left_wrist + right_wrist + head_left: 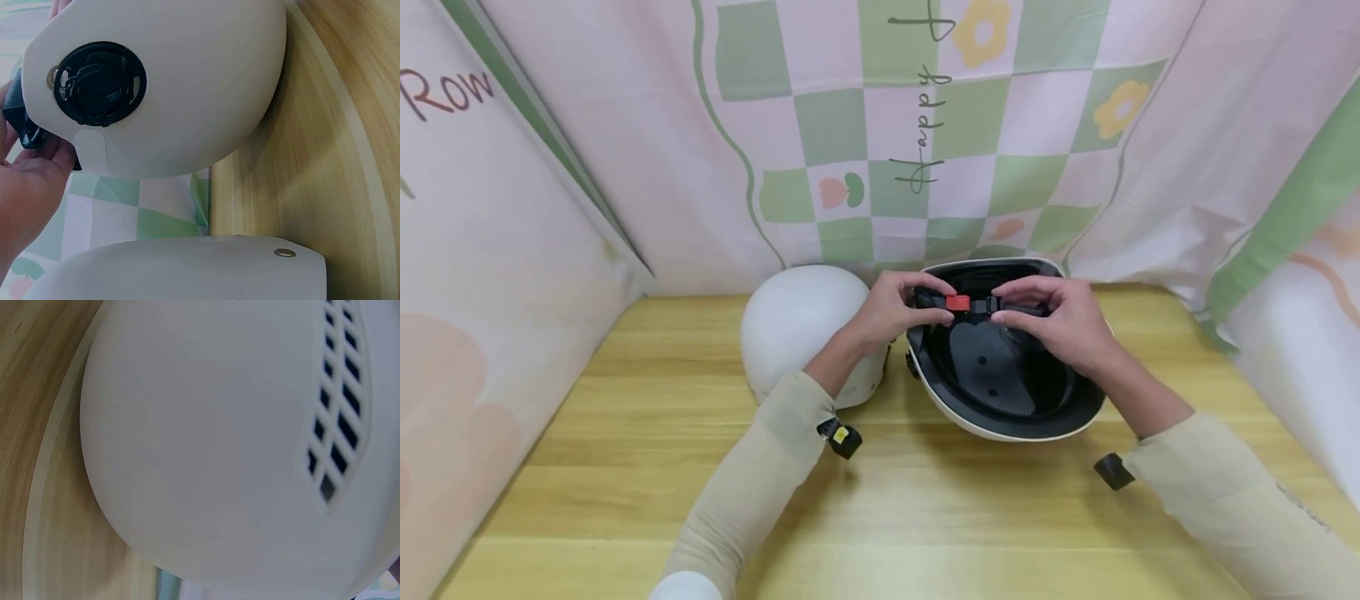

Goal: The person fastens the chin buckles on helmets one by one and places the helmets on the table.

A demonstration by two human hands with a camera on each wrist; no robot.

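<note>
Pinching red end of buckle (957,303) between thumb and fingers of left hand (887,310); pinching black end in right hand (1063,318), thumb below, fingers above; see both ends in line over hollow of upturned helmet (977,423), cannot tell if latched. Find upturned helmet on wooden table (887,533) near checked curtain (895,125); find white helmet (801,329), dome up, just left of it; note black knob (100,84) and slotted vents (332,419) on upturned helmet's shell.
</note>
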